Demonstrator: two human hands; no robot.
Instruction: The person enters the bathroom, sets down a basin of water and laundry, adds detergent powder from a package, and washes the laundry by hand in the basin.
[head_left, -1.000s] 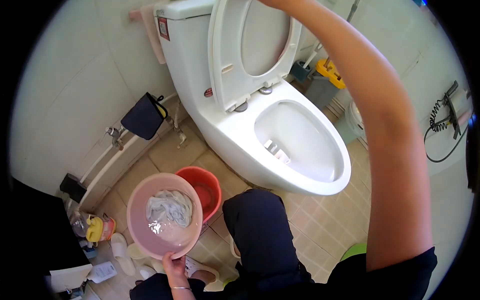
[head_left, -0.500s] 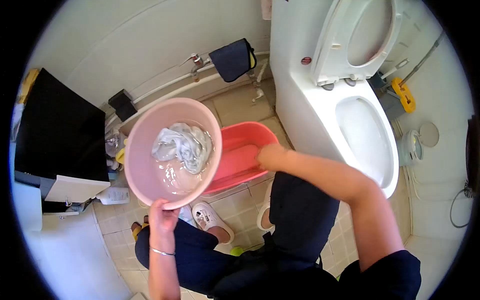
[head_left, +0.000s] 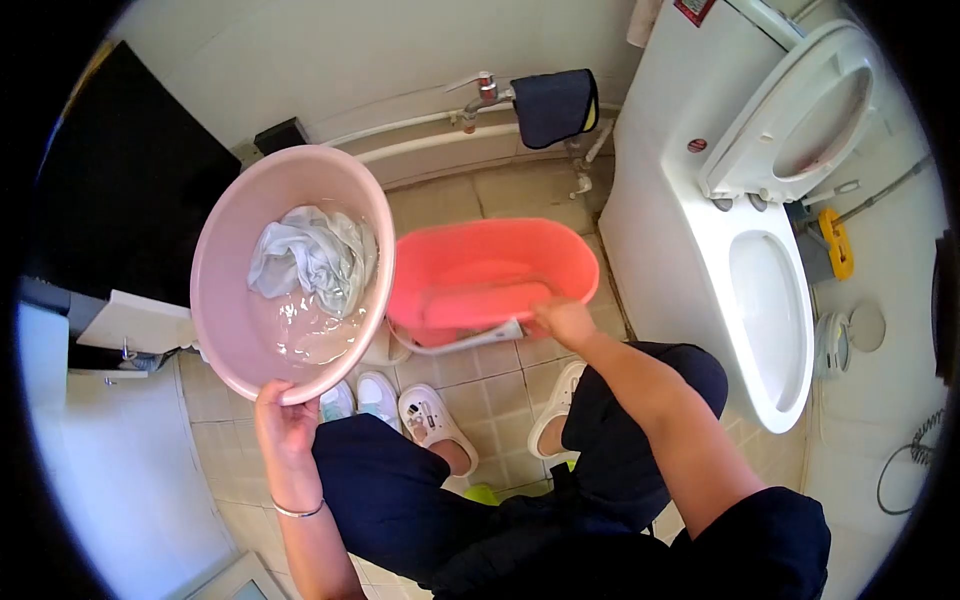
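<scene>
My left hand (head_left: 288,428) is closed on the near rim of a round pale pink basin (head_left: 222,290), thumb and fingers at its edge. Inside the basin, a wet white cloth (head_left: 315,258) lies bunched in shallow clear water. To the right, my right hand (head_left: 566,323) grips the near rim of an oval coral-red tub (head_left: 480,255), its fingers partly out of sight. The tub is slightly blurred, and a pale curved strip, perhaps its handle, hangs along the near side. The basin's right edge overlaps the tub's left end.
A toilet (head_left: 765,310) with raised lid stands at the right. Behind the tub, a wall tap (head_left: 487,92) and a dark cloth (head_left: 553,108) hang over pipes. A black-topped cabinet (head_left: 120,190) is at left. White shoes (head_left: 377,398) sit by my feet on the tiles.
The basin has shifted left in view. The red tub now shows more fully, its near side tipped up, with my right hand at its near rim instead of its right end. The view has turned.
</scene>
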